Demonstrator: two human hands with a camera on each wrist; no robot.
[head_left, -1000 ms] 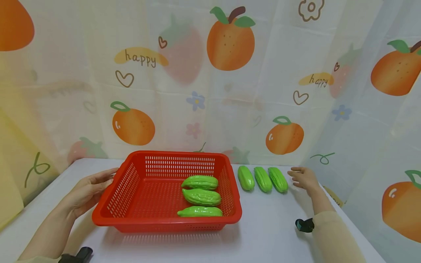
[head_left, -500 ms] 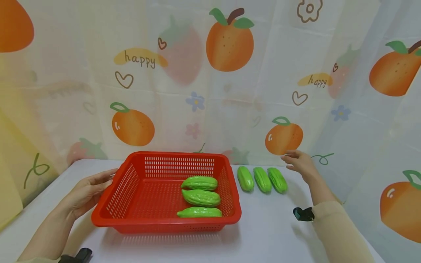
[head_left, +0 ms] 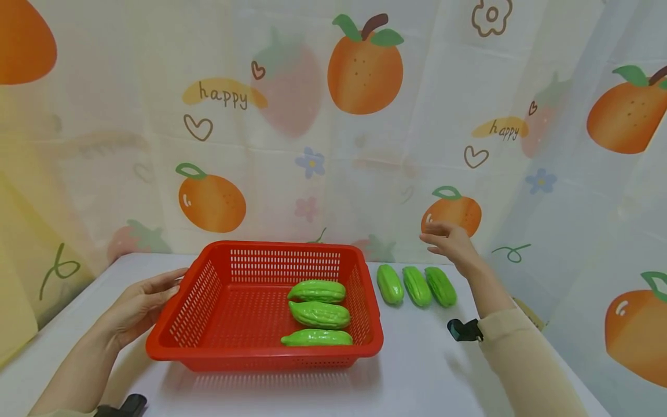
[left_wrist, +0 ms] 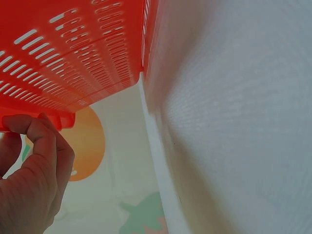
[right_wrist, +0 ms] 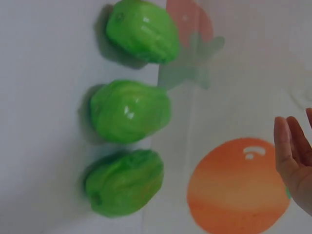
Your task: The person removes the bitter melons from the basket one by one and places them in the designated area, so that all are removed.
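Note:
My left hand point(head_left: 138, 304) holds the left rim of a red plastic basket point(head_left: 260, 352), with thumb and fingertips at the edge. In the left wrist view, the curled fingers point(left_wrist: 41, 141) meet the rim beneath the slotted wall. Inside the basket, three green bitter melons point(head_left: 319, 314) lie crosswise on the right side. To the right of it, three more bitter melons point(head_left: 417, 286) stand in a row on the table. Above that row, my right hand point(head_left: 452, 246) is raised in the air, fingers extended and holding nothing. Part of this hand is cut off in the right wrist view.
The white table point(head_left: 411, 370) reaches back to a curtain point(head_left: 365, 174) printed with oranges and strawberries. Some yellowish thing point(head_left: 530, 313) shows at the table's right edge, partly hidden by the right forearm.
My right hand has risen from beside the rightmost loose bitter melon and moved left, above the row. The left hand, the basket and the bitter melons have stayed in place.

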